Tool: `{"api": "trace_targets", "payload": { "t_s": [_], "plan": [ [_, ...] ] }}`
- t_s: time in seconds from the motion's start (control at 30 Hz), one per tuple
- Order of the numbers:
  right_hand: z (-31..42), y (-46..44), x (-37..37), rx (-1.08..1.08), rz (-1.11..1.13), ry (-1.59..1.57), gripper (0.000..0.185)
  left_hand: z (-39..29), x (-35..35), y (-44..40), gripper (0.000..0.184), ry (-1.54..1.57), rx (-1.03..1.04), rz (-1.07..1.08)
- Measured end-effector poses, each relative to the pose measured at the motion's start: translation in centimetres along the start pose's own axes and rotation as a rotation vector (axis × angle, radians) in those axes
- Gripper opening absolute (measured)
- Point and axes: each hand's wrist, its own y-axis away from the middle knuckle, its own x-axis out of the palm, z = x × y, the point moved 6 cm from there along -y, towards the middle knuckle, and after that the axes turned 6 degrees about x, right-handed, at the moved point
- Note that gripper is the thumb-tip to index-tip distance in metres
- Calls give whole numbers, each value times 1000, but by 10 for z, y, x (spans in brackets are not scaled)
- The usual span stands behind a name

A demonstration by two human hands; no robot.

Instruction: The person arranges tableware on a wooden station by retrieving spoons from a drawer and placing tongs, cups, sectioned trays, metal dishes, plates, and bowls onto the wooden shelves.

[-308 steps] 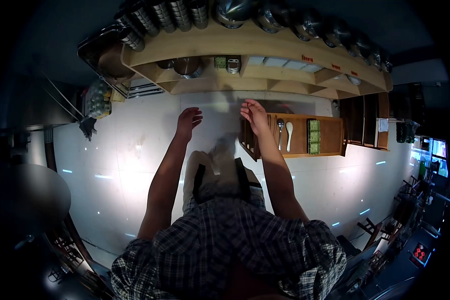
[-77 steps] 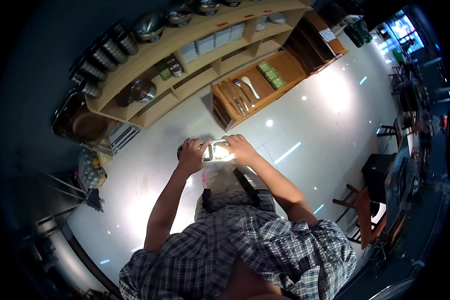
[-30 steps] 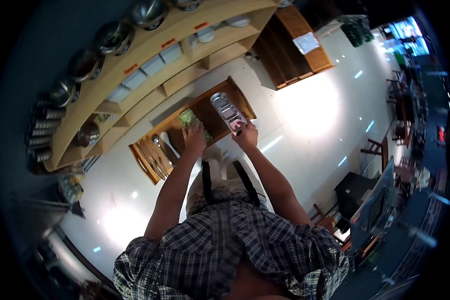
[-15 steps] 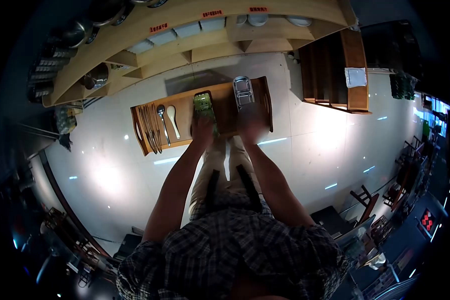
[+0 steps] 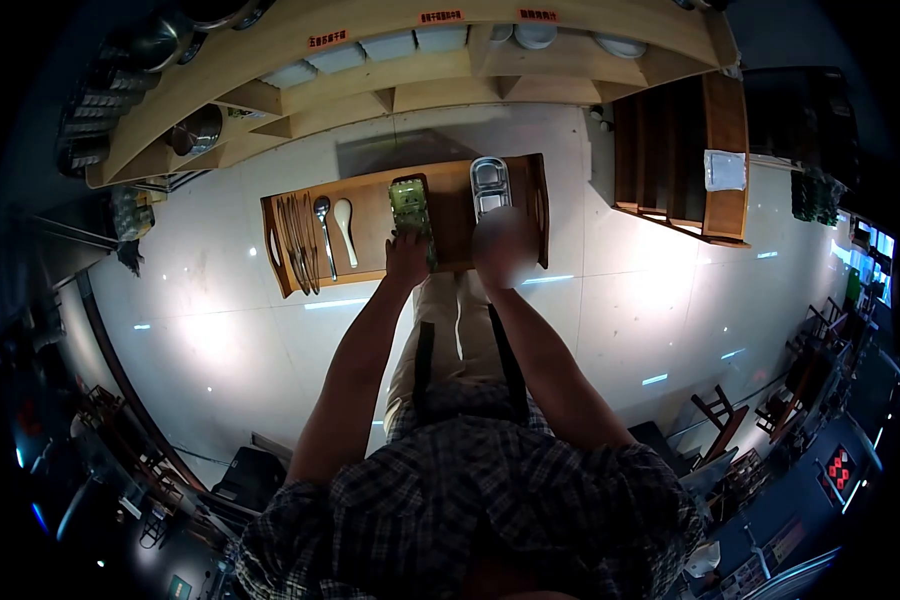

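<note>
My left hand (image 5: 407, 258) and right hand (image 5: 503, 250) apart, left resting on one green dish's (image 5: 408, 202) near end, right, blurred, over one metal compartment tray (image 5: 489, 180), how open either is I cannot tell, both pieces in one wooden tray (image 5: 455, 225), two spoons (image 5: 343, 212), several thin sticks (image 5: 298, 245)

A blur is covering my right hand (image 5: 505, 250), masking its fingers and the near end of the compartmented metal tray (image 5: 489, 178). My left hand (image 5: 408, 258) is hiding part of the long green container (image 5: 408, 203). The top edge is cropping a metal bowl (image 5: 213, 9).
</note>
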Motion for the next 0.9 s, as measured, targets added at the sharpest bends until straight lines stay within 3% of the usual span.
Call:
{"api": "trace_targets", "payload": {
  "t_s": [0.1,0.17,0.3,0.37,0.5,0.57,0.6,0.73,0.9],
  "plan": [
    [5,1,-5,16,10,-10,37,0,6,-1,62,-27,0,90],
    [10,3,-11,-9,-24,4,36,-3,0,1,41,-25,11,-43],
    [16,2,-12,-106,-28,76,36,3,-1,-5,45,123,51,-270],
    [12,0,-6,-147,-4,58,36,14,2,-7,55,60,-110,-471],
    [18,-7,-12,-126,65,-38,37,13,5,-19,67,123,-302,-493],
    [24,-15,-15,-63,102,-117,38,-8,-44,-9,73,351,-663,-356],
    [24,-15,-9,-15,197,-50,47,-11,-48,-10,72,357,-687,-319],
    [12,-4,15,181,575,233,86,-8,-14,-30,68,158,-349,-305],
    [10,-1,21,161,500,193,91,-6,-1,-35,62,103,-243,-328]
  ]
}}
